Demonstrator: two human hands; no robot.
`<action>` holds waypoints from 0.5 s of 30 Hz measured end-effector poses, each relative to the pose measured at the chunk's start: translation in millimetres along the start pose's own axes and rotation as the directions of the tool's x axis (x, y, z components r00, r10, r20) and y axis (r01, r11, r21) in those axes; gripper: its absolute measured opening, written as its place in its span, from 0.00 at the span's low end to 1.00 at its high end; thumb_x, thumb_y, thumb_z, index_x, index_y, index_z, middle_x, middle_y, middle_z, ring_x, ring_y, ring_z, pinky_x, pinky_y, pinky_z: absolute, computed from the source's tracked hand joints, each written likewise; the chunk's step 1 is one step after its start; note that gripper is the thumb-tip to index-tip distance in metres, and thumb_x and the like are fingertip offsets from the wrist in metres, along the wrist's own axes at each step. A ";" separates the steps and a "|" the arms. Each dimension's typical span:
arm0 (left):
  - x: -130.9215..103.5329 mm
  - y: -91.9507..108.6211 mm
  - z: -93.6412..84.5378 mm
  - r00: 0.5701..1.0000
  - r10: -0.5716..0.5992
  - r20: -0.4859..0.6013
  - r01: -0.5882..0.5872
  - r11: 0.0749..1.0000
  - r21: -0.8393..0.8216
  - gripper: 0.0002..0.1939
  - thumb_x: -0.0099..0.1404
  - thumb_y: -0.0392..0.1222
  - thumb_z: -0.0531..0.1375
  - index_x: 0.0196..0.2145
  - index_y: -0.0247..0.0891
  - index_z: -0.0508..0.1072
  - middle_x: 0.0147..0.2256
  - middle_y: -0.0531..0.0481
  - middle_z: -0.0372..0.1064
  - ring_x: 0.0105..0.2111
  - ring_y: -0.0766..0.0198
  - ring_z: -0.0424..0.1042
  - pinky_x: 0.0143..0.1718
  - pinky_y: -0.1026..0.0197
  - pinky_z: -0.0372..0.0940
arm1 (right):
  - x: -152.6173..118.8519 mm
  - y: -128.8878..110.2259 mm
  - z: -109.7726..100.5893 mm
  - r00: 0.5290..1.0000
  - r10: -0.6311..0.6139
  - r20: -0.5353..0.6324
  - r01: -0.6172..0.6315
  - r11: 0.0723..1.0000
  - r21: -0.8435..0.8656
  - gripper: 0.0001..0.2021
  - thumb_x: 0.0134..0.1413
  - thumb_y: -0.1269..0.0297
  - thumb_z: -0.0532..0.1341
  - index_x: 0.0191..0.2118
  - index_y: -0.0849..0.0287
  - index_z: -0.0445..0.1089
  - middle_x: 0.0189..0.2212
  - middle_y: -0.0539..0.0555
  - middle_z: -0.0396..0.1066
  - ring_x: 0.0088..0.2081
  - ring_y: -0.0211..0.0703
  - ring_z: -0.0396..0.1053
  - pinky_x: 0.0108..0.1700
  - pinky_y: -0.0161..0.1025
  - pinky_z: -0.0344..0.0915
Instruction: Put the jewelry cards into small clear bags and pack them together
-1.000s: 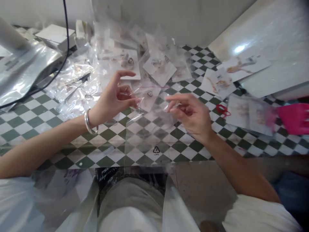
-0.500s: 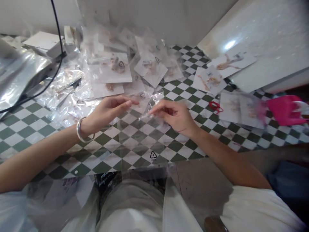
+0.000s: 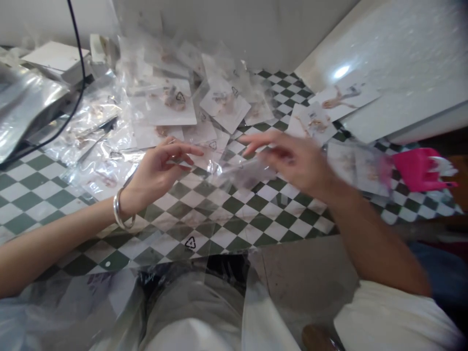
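Observation:
A large clear plastic bag (image 3: 190,243) with a printed recycling triangle lies across the table's front edge, below my hands. My left hand (image 3: 163,168), with a silver bangle (image 3: 119,209) at the wrist, is held above the checked cloth. Its fingers are loosely bent and apart, with nothing visible between them. To the right, my right hand (image 3: 292,158) is smeared by motion. Its index finger points left, but I cannot make out whether the thumb pinches anything. Crumpled clear plastic (image 3: 244,173) lies just below and left of that hand.
Several bagged white cards with gold-coloured jewellery (image 3: 171,102) are piled at the back. Loose jewellery cards (image 3: 314,122) and a pink plastic holder (image 3: 417,168) are on the right. A black cable (image 3: 78,58) hangs at left, near a white box (image 3: 54,56).
My right hand has moved right and away from the left hand, out of its earlier pinch. The large bag's printed mark has shifted left. The view has shifted slightly.

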State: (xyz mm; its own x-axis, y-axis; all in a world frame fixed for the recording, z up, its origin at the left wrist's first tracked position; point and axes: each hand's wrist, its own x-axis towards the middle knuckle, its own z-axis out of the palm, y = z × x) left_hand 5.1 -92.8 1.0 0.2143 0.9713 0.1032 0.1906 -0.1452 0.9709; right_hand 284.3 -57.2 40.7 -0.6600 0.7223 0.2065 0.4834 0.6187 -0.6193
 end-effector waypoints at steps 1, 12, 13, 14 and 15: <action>-0.1 -0.4 -0.5 1.000 0.019 0.004 -0.019 1.000 -0.013 0.14 0.59 0.33 0.62 0.42 0.39 0.80 0.44 0.46 0.73 0.40 0.62 0.76 0.45 0.56 0.76 | 4.5 12.8 -19.7 0.985 0.148 -0.092 -0.157 0.983 -0.095 0.18 0.68 0.63 0.55 0.60 0.57 0.67 0.47 0.55 0.75 0.19 0.21 0.54 0.19 0.22 0.52; 2.4 -9.2 -6.0 0.980 0.181 0.085 -0.176 0.983 -0.055 0.28 0.55 0.26 0.55 0.51 0.44 0.76 0.52 0.47 0.71 0.48 0.59 0.74 0.54 0.51 0.72 | 43.2 148.1 -109.3 0.744 0.667 -0.038 -0.536 0.562 -0.630 0.16 0.51 0.77 0.57 0.45 0.65 0.77 0.56 0.55 0.68 0.26 0.09 0.57 0.26 0.26 0.39; 2.8 -10.5 -6.6 0.981 0.176 0.084 -0.172 0.984 -0.047 0.28 0.55 0.26 0.55 0.52 0.44 0.76 0.53 0.47 0.70 0.49 0.58 0.74 0.55 0.50 0.71 | 43.9 149.6 -108.6 0.749 0.662 -0.038 -0.530 0.564 -0.633 0.15 0.50 0.75 0.59 0.43 0.66 0.77 0.55 0.56 0.69 0.26 0.10 0.58 0.25 0.26 0.39; 3.0 -11.6 -7.2 0.982 0.169 0.084 -0.166 0.985 -0.038 0.29 0.55 0.27 0.55 0.52 0.45 0.75 0.53 0.48 0.70 0.50 0.57 0.73 0.57 0.49 0.70 | 44.6 150.1 -108.8 0.752 0.658 -0.034 -0.524 0.566 -0.636 0.14 0.48 0.74 0.61 0.41 0.66 0.78 0.54 0.56 0.70 0.26 0.10 0.59 0.25 0.26 0.40; 3.3 -12.4 -7.7 0.983 0.165 0.087 -0.163 0.986 -0.028 0.29 0.55 0.27 0.55 0.53 0.45 0.75 0.54 0.48 0.70 0.52 0.56 0.72 0.58 0.47 0.69 | 45.4 149.7 -110.0 0.753 0.657 -0.025 -0.518 0.569 -0.639 0.13 0.47 0.72 0.62 0.40 0.66 0.78 0.53 0.55 0.70 0.27 0.10 0.61 0.25 0.26 0.40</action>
State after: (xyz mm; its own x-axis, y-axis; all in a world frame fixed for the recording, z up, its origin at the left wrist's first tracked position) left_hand -4.0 -86.4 -9.0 0.3249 0.9141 0.2424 0.1265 -0.2960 0.9468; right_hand 390.0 102.2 40.8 -0.1650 0.9586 -0.2322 0.9842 0.1754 0.0247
